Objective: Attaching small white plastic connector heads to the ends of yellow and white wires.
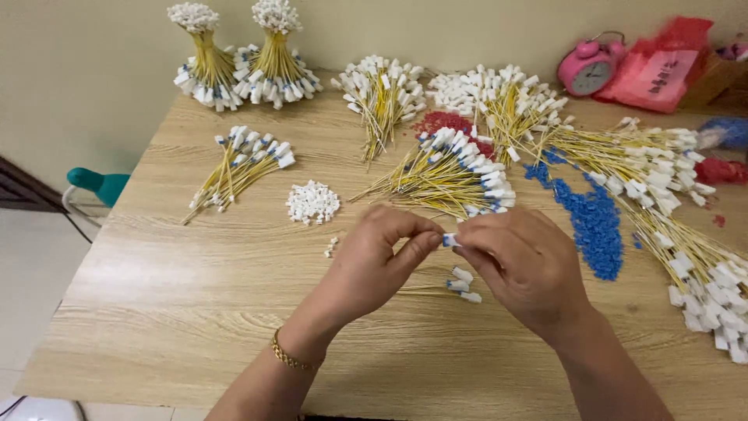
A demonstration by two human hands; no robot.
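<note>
Both hands pinch one small white and blue plug between them, over the middle of the wooden table. Left hand presses thumb and finger together on its left end; right hand squeezes the right end. It is too small to tell which way it points, but it seems to lie left to right. Just under the hands lie a few finished yellow wires, running left to right with plugs at the right. A blue bead pile sits near the right hand.
</note>
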